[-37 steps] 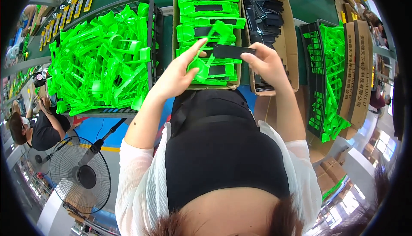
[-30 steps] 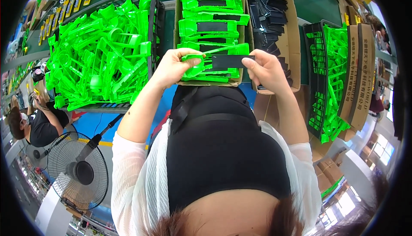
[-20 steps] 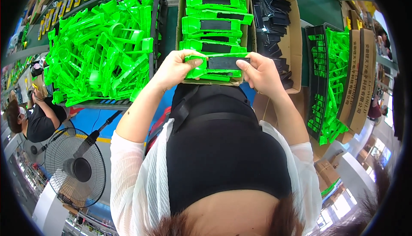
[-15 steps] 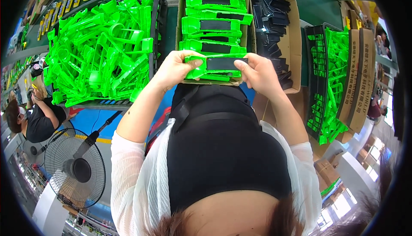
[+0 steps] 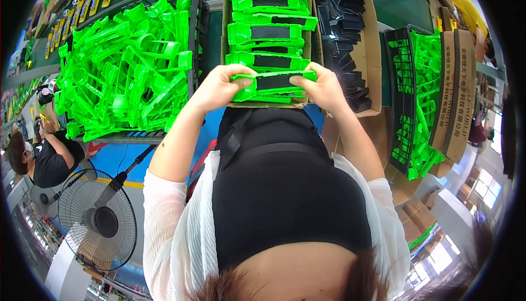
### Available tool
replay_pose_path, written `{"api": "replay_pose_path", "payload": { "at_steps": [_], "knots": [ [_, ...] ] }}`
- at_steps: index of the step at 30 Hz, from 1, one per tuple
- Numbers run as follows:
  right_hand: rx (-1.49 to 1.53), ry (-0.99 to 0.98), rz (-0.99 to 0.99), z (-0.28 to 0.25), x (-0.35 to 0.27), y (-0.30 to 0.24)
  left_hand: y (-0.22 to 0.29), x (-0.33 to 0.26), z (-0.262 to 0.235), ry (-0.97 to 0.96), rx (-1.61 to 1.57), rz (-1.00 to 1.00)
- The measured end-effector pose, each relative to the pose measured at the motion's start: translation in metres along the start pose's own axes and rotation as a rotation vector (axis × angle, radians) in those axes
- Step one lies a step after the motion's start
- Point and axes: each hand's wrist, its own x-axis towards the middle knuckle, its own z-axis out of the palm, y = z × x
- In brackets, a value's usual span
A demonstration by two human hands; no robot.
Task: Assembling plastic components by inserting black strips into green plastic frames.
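A bright green plastic part (image 5: 276, 73) is held level over the near end of a cardboard box, its long edge turned up. My left hand (image 5: 219, 88) pinches its left end between thumb and fingers. At the other end, my right hand (image 5: 324, 89) grips it the same way, the thumb on the near side. Below the green edge a black panel shows; whether it belongs to the held part or one beneath, I cannot tell. The cardboard box (image 5: 224, 38) holds several green parts with black panels (image 5: 272, 32), stacked in a row away from me.
A black basket (image 5: 195, 27) heaped with loose green parts stands left. Right of the middle box, another carton (image 5: 373, 43) holds dark flat pieces (image 5: 342, 32). Farther right are a second basket (image 5: 402, 82) of green parts and cartons (image 5: 457, 82). A fan (image 5: 104, 219) and another person (image 5: 52, 158) are at left.
The green part has tipped in my hands, from its black panel facing up to its edge showing. Both hands keep their hold on its ends. The view has shifted slightly.
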Motion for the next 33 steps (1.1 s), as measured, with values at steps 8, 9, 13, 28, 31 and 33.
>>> {"api": "replay_pose_path", "payload": {
  "at_steps": [8, 9, 13, 28, 31, 33],
  "knots": [
    [-0.346, 0.231, -0.195, 0.022, -0.004, 0.010, 0.024, 0.015, 0.026, 0.040, 0.961, 0.014],
    [-0.346, 0.199, -0.193, 0.022, -0.005, 0.008, 0.020, 0.017, 0.028, 0.018, 1.079, 0.117],
    [-0.085, -0.026, -0.209, 0.012, -0.009, 0.009, 0.020, 0.020, 0.038, -0.022, 0.674, 0.087],
    [0.264, 0.123, -0.554, 0.006, -0.035, 0.002, 0.055, 0.000, 0.019, 0.535, 1.016, 0.585],
    [0.113, 0.152, -0.755, 0.003, -0.043, 0.016, 0.038, -0.022, 0.003, 0.250, 0.102, 0.304],
    [0.045, 0.050, -0.781, 0.004, -0.046, 0.019, 0.031, -0.034, 0.003, 0.236, 0.063, 0.272]
  ]
}}
